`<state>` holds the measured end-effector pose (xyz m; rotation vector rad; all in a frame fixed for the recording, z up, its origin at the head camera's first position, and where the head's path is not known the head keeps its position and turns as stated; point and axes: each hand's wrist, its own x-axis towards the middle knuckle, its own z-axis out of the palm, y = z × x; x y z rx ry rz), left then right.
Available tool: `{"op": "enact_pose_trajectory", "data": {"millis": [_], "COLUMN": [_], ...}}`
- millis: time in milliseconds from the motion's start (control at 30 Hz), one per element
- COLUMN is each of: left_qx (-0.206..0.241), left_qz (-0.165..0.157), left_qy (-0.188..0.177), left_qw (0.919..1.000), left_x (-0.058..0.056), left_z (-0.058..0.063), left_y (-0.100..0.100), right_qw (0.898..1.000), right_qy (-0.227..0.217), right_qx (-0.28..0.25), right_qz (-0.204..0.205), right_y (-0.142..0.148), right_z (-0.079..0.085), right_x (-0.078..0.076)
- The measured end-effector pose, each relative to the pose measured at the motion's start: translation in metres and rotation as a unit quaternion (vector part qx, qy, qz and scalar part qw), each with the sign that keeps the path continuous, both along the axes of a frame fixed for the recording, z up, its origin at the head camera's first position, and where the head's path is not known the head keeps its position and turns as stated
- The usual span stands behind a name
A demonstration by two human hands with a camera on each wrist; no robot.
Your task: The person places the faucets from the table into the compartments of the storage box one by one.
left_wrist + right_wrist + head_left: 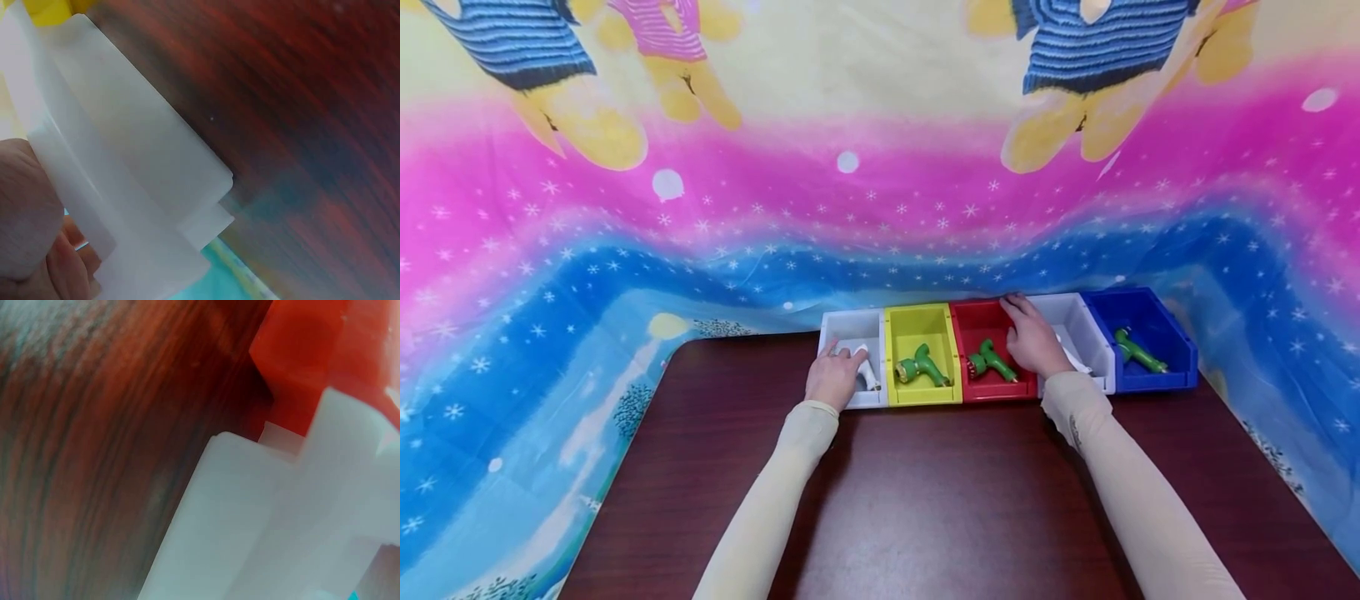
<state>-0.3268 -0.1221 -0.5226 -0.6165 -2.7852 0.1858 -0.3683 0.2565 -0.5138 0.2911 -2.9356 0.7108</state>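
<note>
My left hand (833, 379) is at the left white bin (852, 319), over its left front side, thumb and a forefinger spread apart. A white tap (868, 367) lies just right of the thumb. In the left wrist view the fingers (69, 265) show partly behind the white bin wall. My right hand (1036, 337) reaches over the side between the red bin (973, 312) and the second white bin (1097, 367), fingers stretched toward the back. A green tap (992, 362) lies left of it. A white tap (1073, 357) is partly hidden by the right hand.
A yellow bin (917, 313) holding a green tap (922, 367) stands between the left white and red bins. At the row's right end is a blue bin (1183, 367) with a green tap (1138, 352). All stand on the dark wooden table (940, 500), before a printed curtain (880, 208).
</note>
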Motion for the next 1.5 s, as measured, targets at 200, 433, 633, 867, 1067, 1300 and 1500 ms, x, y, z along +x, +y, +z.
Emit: {"op": "enact_pose_trajectory", "data": {"millis": [200, 433, 633, 867, 1067, 1300, 1500], "left_qx": [0.001, -0.002, -0.018, -0.050, -0.050, -0.047, -0.055], "left_qz": [-0.002, 0.003, 0.019, 0.030, 0.029, 0.035, 0.034], "left_qy": [0.003, -0.005, -0.025, -0.049, -0.059, -0.072, -0.064], "left_qw": [1.0000, 1.0000, 0.9993, 0.9971, 0.9966, 0.9957, 0.9958], "left_x": [-0.0008, -0.0025, -0.0031, -0.0038, -0.0037, -0.0031, -0.0029], "left_z": [-0.0012, -0.0015, -0.0022, 0.0007, 0.0025, 0.0030, 0.0032], "left_y": [-0.0008, -0.0005, 0.0014, 0.0018, 0.0026, 0.0032, 0.0017], "right_qw": [1.000, 1.000, 1.000, 1.000, 1.000, 1.000, 1.000], "right_qy": [-0.001, -0.003, -0.005, -0.003, -0.004, -0.003, -0.002], "right_qx": [-0.001, 0.000, -0.002, -0.003, -0.001, -0.003, -0.002], "right_qz": [0.000, -0.001, -0.002, -0.003, -0.005, -0.004, -0.007], "right_y": [-0.0002, 0.0000, 0.0004, -0.0002, 0.0002, 0.0002, -0.0015], "right_z": [0.0003, 0.0010, 0.0002, 0.0006, 0.0009, 0.0003, 0.0006], "right_x": [0.0001, 0.0002, 0.0009, 0.0011, 0.0006, 0.0000, -0.0001]}}
